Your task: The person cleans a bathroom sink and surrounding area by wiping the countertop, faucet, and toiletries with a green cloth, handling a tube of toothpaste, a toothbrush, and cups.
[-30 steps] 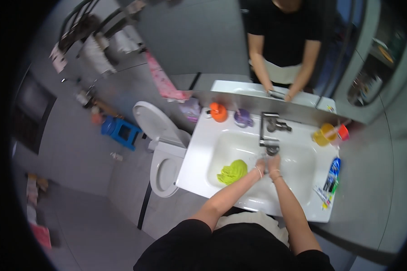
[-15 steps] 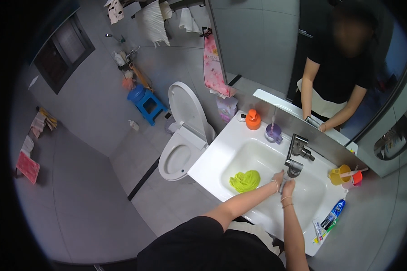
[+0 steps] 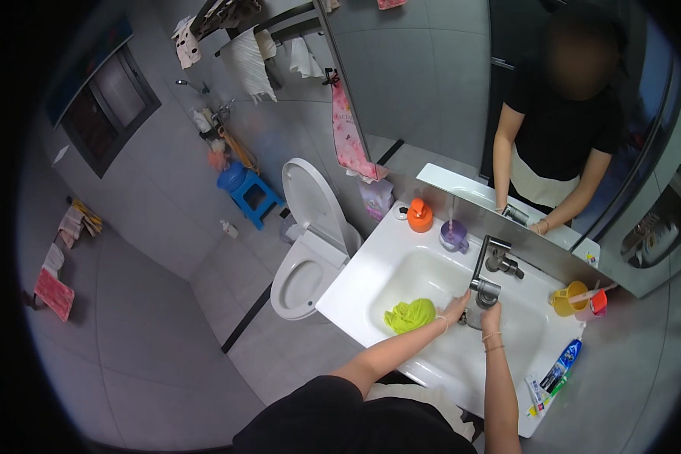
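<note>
Both my hands are over the white sink basin (image 3: 518, 333), close beneath the grey swivel faucet (image 3: 486, 291). My left hand (image 3: 455, 307) is on the left of the faucet head, its fingers bent inward. Just right of the outlet, my right hand (image 3: 491, 318) is closed, with bracelets at the wrist. A thin, shiny curved shape shows between the hands near the drain (image 3: 463, 318); whether it is water or something held, I cannot tell. A bunched lime-green cloth (image 3: 410, 315) lies in the basin, left of my left hand.
Behind the basin stand an orange pump bottle (image 3: 419, 216) and a purple cup (image 3: 453, 236). On the right are a yellow cup (image 3: 569, 299), a pink cup (image 3: 596, 305) and a blue toothpaste tube (image 3: 561, 364). Left of the counter is a toilet (image 3: 301, 284) with its lid raised.
My hands have moved apart, the left one leftward and the right one slightly rightward, leaving a wider gap under the faucet. The view has shifted slightly. The green cloth stays in the basin.
</note>
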Motion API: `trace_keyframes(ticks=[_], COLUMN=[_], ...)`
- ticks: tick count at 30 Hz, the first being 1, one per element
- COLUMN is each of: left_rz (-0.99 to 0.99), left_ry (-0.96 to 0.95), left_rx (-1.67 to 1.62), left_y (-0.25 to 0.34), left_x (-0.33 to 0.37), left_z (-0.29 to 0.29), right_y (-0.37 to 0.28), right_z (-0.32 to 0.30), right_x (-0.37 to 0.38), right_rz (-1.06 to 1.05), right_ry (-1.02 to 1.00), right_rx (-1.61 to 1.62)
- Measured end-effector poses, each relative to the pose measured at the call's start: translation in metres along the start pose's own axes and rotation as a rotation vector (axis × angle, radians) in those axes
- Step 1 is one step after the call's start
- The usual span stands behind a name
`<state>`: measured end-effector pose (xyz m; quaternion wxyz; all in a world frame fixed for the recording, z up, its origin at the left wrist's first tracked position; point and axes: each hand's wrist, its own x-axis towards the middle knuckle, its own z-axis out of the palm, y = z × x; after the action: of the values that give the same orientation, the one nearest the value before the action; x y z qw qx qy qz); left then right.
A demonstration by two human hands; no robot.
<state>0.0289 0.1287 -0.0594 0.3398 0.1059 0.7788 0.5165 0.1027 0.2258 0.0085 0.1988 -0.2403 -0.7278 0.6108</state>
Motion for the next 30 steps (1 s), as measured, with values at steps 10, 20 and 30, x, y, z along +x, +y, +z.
trace_keyframes(ticks=[10,20,30], left_rz=[-0.242,-0.431,-0.253], left_ry=[-0.524,-0.323,-0.424], left_rx=[-1.055,-1.156,-0.645], left_y=[0.052,0.013,0.060], left_x=[-0.032,-0.020,-0.022], left_z=[0.019,0.028,-0.013], right_y=[-0.030,-0.029,-0.019], right_z=[-0.053,-0.031,-0.067], right_x=[0.045,0.073,0.097], right_rz=[-0.238,-0.096,-0.121], right_ry=[0.230,-0.311,0.715], right_rx=[-0.267,-0.027,-0.274])
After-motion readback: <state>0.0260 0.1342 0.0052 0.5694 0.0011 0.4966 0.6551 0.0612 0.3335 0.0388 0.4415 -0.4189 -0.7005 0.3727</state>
